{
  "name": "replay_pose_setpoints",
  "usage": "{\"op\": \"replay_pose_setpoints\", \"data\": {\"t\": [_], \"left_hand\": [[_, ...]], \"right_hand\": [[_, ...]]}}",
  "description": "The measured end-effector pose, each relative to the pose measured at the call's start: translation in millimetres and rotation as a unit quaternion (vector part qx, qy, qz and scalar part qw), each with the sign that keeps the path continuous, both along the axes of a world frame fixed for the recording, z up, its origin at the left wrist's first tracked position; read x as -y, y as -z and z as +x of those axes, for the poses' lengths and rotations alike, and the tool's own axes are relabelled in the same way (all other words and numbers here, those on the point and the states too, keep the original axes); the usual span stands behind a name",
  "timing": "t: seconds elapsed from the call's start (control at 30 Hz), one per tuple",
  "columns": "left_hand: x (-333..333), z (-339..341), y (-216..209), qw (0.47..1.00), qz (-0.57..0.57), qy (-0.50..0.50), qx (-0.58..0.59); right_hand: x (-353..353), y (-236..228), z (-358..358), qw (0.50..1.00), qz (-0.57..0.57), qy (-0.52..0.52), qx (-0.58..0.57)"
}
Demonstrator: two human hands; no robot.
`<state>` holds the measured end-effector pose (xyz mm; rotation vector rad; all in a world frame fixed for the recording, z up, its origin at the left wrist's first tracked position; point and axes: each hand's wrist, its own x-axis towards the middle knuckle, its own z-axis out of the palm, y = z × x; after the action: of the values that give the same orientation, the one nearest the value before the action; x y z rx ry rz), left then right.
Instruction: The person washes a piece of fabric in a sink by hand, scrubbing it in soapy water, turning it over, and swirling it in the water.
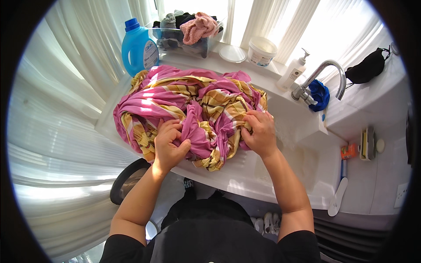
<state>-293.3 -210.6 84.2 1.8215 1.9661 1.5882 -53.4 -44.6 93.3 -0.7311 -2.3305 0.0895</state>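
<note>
A large bunched cloth [175, 94], pink with yellow checked bands and looking like bedding, lies heaped over the left part of a white sink [302, 175]. My left hand [169, 142] is at the heap's near edge, fingers curled into the folds and thumb out to the right. At the right end of the heap, my right hand [260, 132] has its bent fingers and thumb on the fabric, gripping a fold. Some fingertips are hidden in the cloth. Cloudy water shows in the basin right of the heap.
A blue detergent bottle [137, 46], a clear bin [182, 41] of dark clothes, a white tub [262, 51] and a pump bottle [291, 72] line the back ledge. The chrome faucet [322, 76] arches at right. A brush [337, 197] lies on the right edge.
</note>
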Motion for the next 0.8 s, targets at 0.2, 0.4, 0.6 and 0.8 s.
{"op": "replay_pose_setpoints", "data": {"t": [0.2,0.4,0.6,0.8], "left_hand": [[17.5,-7.2,12.2,0.997,0.004,0.063,0.047],[16.4,-12.7,20.9,0.995,0.028,0.096,0.030],[16.4,-17.7,27.0,0.992,0.047,0.117,0.019],[14.6,-16.1,26.7,0.991,0.057,0.117,0.022]], "right_hand": [[-31.4,25.5,42.6,0.848,-0.489,0.059,-0.195],[-15.9,-6.4,11.0,0.994,0.001,0.030,-0.106],[34.4,-25.0,-66.6,0.955,-0.288,-0.075,-0.016],[27.3,-13.6,-97.9,0.977,-0.186,-0.070,0.081]]}}
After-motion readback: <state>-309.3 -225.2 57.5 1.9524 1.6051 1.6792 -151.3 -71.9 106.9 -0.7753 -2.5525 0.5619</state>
